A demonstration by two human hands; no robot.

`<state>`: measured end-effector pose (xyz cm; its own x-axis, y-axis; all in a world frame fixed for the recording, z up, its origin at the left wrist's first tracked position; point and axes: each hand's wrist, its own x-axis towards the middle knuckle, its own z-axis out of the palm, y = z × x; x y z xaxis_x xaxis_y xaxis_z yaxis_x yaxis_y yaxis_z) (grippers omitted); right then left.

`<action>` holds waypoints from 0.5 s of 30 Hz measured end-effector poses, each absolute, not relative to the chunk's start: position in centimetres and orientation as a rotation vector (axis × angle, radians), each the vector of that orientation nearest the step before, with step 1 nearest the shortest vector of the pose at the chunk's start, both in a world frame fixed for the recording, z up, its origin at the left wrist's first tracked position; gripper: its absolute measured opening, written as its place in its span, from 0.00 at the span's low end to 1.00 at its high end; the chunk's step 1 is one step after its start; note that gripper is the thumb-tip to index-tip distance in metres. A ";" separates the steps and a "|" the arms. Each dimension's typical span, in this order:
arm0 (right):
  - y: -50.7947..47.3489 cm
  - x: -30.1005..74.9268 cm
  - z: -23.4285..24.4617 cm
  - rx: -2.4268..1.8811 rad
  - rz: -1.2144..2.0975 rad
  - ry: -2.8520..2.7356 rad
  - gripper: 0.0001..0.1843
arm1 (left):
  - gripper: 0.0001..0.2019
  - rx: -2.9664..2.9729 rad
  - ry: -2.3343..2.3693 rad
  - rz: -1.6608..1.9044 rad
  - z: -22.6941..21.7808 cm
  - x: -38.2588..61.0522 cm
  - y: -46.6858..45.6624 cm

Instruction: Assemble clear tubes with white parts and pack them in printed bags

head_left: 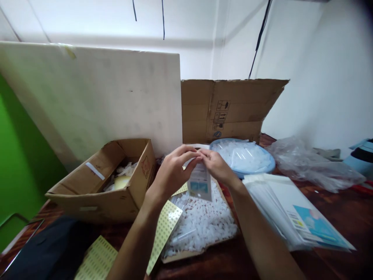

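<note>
My left hand (177,165) and my right hand (215,165) meet over a shallow cardboard tray (186,254). Both are closed in a pinch at the top edge of a small printed packet (200,184), which hangs below the fingers. The packet is pale, with a blue-green picture on its lower part. Small white translucent pieces (201,223) fill the tray beneath it. A yellow sticker sheet (164,233) with rows of small round marks leans on the tray's left edge. What lies exactly between the fingertips is hidden.
An open cardboard box (96,206) with scraps stands left. Behind the tray is a blue basin (272,165) of translucent pieces. A stack of printed packets (291,194) lies right, near crumpled clear plastic (317,163). Another sticker sheet (97,258) and dark cloth (55,249) lie front left.
</note>
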<state>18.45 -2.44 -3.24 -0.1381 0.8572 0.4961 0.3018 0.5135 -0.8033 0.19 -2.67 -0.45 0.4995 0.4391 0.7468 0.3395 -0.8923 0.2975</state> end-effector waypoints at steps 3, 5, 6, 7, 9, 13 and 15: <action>-2.8 17.7 -3.2 -1.079 0.591 -1.861 0.15 | 0.08 2.624 0.794 1.404 -0.8 0.3 -2.3; -3.2 17.0 -3.1 -1.117 0.545 -1.925 0.15 | 0.08 2.644 0.855 1.411 -0.9 0.2 -2.1; -3.3 16.7 -3.0 -1.129 0.528 -1.948 0.16 | 0.07 2.659 0.863 1.405 -0.9 0.1 -2.0; -3.4 16.4 -3.0 -1.137 0.516 -1.963 0.16 | 0.07 2.678 0.855 1.390 -0.9 0.0 -1.9; -3.5 16.2 -3.1 -1.165 0.489 -1.977 0.16 | 0.08 2.724 0.808 1.340 -0.8 -0.3 -1.8; -3.3 16.3 -3.3 -1.224 0.368 -2.040 0.16 | 0.08 2.854 0.775 1.230 -0.7 -1.0 -1.8; -3.3 16.4 -3.4 -1.260 0.304 -2.080 0.17 | 0.08 2.954 0.784 1.172 -0.7 -1.2 -1.8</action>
<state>16.37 -3.30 -3.36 -0.3028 0.8514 0.4282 0.6935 0.5050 -0.5138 -1.20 -1.79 -0.69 0.6306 0.3837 0.6747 0.4773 -0.8772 0.0527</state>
